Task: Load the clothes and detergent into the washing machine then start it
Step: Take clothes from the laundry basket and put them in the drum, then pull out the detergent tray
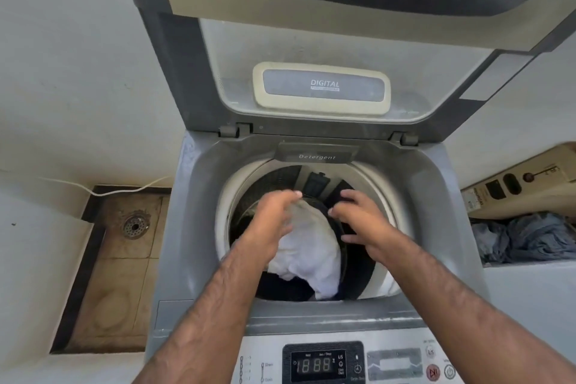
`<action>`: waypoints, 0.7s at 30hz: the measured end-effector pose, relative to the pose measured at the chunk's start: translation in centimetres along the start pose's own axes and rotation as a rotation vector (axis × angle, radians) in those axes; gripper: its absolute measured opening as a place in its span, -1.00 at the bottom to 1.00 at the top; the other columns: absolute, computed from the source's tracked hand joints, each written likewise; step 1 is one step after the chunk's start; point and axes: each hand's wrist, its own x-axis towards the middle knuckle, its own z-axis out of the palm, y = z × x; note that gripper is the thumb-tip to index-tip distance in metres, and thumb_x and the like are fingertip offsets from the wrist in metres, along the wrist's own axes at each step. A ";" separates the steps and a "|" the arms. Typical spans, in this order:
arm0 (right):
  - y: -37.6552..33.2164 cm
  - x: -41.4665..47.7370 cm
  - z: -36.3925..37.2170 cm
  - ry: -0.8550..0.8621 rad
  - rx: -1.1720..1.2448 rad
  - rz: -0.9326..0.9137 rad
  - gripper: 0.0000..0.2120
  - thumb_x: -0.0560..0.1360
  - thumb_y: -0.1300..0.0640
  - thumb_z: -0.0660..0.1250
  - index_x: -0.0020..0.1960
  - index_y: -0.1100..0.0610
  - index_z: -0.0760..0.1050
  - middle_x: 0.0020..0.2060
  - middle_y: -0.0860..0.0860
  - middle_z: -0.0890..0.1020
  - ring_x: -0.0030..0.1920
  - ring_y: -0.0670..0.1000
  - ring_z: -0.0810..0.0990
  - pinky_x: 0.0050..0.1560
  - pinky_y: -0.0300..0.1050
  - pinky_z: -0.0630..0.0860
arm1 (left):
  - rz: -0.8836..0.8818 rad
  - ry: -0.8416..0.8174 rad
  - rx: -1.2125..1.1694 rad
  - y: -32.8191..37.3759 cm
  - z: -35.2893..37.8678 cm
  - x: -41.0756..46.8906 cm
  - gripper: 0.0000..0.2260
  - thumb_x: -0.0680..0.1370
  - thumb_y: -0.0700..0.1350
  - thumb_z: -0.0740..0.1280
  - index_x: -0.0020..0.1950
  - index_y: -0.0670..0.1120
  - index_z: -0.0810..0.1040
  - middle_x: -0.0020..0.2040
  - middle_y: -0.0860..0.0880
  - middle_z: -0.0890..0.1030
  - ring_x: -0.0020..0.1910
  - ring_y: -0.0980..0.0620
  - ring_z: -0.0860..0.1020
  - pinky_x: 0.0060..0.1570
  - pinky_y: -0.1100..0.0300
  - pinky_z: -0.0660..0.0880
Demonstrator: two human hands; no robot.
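Observation:
A grey top-loading washing machine (pixel 187 227) stands below me with its lid (pixel 311 25) raised. In the drum lie a white garment (pixel 311 252) and dark clothes (pixel 290 288). My left hand (pixel 271 221) hovers over the drum's left side with fingers spread, just above the white garment. My right hand (pixel 361 218) is over the drum's right side, fingers apart, holding nothing. A closed drawer marked Detergent (pixel 316 155) sits at the back rim. The control panel (pixel 324 363) at the front shows 1888 on its display.
A pile of blue-grey clothes (pixel 530 240) lies to the right of the machine, below a beige carton (pixel 517 187). On the left is a sunken tiled floor with a drain (pixel 134 226) and a white cable (pixel 93 188). White walls surround the machine.

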 end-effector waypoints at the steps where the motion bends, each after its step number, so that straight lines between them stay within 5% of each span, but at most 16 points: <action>1: -0.3 0.6 0.0 -0.006 0.103 0.019 -0.46 0.48 0.17 0.43 0.43 -0.04 0.42 0.24 0.00 0.61 0.25 0.02 0.56 0.02 0.07 0.62 | 0.000 -0.009 -0.095 0.6 0.3 0.4 -0.57 0.56 -0.03 0.41 0.41 -0.09 0.51 0.49 -0.13 0.48 0.43 -0.11 0.48 0.31 -0.01 0.46; 4: -1.8 2.5 0.0 -0.078 0.350 0.055 -0.69 0.48 0.07 0.42 0.21 0.00 0.53 0.25 0.04 0.62 0.26 0.05 0.58 0.03 0.09 0.60 | 0.028 -0.026 -0.300 2.6 1.3 1.7 -0.66 0.64 -0.08 0.33 0.41 -0.10 0.50 0.52 -0.18 0.46 0.50 -0.17 0.44 0.40 -0.04 0.42; 6: -2.8 3.5 0.1 -0.140 0.483 0.064 -0.84 0.56 0.03 0.35 0.13 0.01 0.55 0.29 0.05 0.59 0.29 0.07 0.57 0.21 0.16 0.56 | 0.061 -0.012 -0.365 3.7 1.9 2.6 -0.69 0.65 -0.04 0.34 0.38 -0.07 0.52 0.48 -0.18 0.50 0.49 -0.16 0.46 0.43 -0.06 0.40; 9: -3.8 4.6 0.3 -0.180 0.638 0.059 -0.82 0.58 -0.02 0.36 0.15 0.01 0.55 0.23 0.07 0.62 0.31 0.12 0.58 0.37 0.26 0.47 | 0.098 -0.016 -0.411 4.6 2.8 3.6 -0.78 0.64 0.03 0.38 0.22 -0.03 0.58 0.29 -0.13 0.60 0.43 -0.13 0.51 0.48 -0.09 0.39; 18: -5.1 5.9 1.8 -0.137 0.887 0.048 -0.88 0.57 0.05 0.35 0.02 0.09 0.56 0.09 0.11 0.64 0.37 0.15 0.59 0.31 0.09 0.49 | 0.156 0.058 -0.538 4.9 4.3 5.4 -0.51 0.55 -0.01 0.53 0.43 -0.14 0.56 0.32 -0.18 0.68 0.21 -0.09 0.69 0.09 0.05 0.64; 21: -4.9 6.0 1.8 -0.125 0.908 0.048 -0.84 0.55 0.01 0.37 0.04 0.09 0.57 0.05 0.10 0.66 0.28 0.14 0.65 0.31 0.09 0.50 | 0.150 0.055 -0.523 4.8 4.4 5.2 -0.60 0.55 0.02 0.52 0.33 -0.11 0.61 0.30 -0.20 0.68 0.21 -0.11 0.68 0.03 0.04 0.64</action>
